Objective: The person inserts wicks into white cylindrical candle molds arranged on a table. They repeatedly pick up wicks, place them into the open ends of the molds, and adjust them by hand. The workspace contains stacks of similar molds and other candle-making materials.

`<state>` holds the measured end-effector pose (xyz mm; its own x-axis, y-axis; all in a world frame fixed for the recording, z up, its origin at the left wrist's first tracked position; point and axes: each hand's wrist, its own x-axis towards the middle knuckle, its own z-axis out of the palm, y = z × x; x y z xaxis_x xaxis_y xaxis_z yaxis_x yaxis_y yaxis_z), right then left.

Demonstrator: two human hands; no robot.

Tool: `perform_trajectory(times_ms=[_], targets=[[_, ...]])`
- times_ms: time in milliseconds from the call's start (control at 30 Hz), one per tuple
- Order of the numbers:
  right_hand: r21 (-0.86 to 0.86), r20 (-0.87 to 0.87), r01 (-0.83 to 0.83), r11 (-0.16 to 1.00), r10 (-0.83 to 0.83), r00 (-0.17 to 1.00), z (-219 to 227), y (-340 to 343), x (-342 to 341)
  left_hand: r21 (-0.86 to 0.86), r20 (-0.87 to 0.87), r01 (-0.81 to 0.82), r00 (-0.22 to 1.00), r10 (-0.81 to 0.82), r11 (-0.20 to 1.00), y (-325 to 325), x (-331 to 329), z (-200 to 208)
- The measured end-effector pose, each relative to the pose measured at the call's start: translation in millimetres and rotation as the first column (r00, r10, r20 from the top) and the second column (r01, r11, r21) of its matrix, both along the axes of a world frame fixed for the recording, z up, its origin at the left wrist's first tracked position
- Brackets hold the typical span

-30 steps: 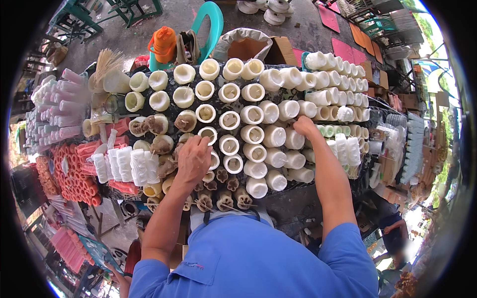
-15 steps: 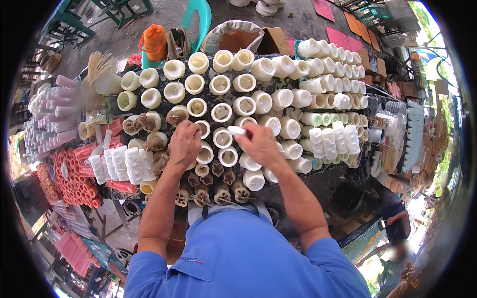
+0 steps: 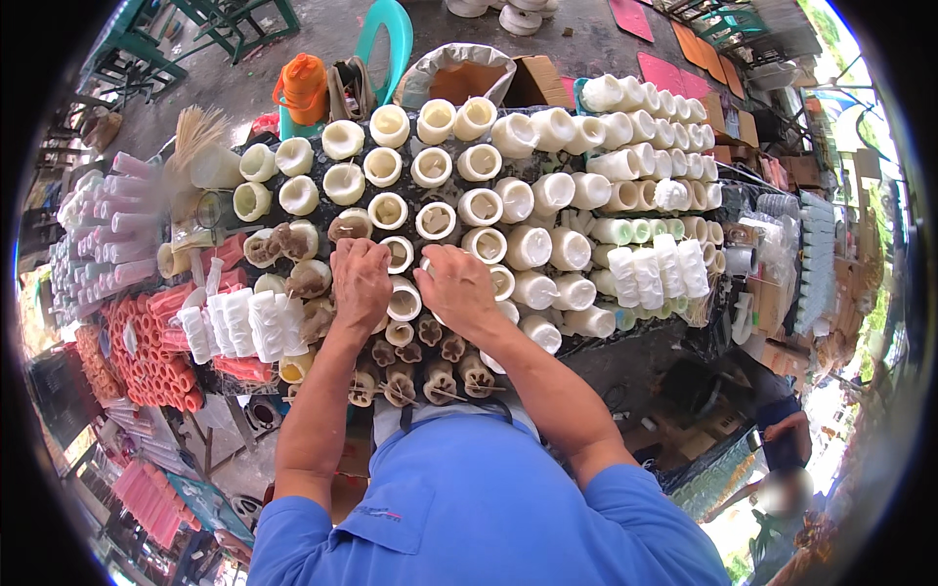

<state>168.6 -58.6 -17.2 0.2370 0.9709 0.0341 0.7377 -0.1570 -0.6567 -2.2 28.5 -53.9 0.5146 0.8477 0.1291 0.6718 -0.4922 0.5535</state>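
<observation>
Head view: hands (image 3: 410, 285) over half-hidden moulds (image 3: 403, 301).

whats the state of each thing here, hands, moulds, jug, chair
left hand: palm down on the white moulds
right hand: palm down on the moulds beside it
white moulds: upright, packed in rows, open tops
orange jug: upright, lid on
red tubes: lying stacked
green chair: standing, unoccupied

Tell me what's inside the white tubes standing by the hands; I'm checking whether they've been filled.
The open white tubes show a pale cream filling near their rims. The left hand and right hand cover the tubes beneath them, so their contents cannot be seen.
</observation>
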Motion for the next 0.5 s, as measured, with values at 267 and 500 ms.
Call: perform_trajectory(times_ms=[267, 500], targets=[[-0.149, 0.173, 0.495, 0.856, -0.470, 0.865, 32, -69, 170, -0.002, -0.030, 0.100, 0.995, -0.100, 0.995, 13, 9, 2], [-0.736, 0.298, 0.121, 0.666, 0.158, 0.941, -41, -27, 277, -0.122, -0.050, 0.064, 0.996, -0.071, 0.990, 10, 15, 7]])
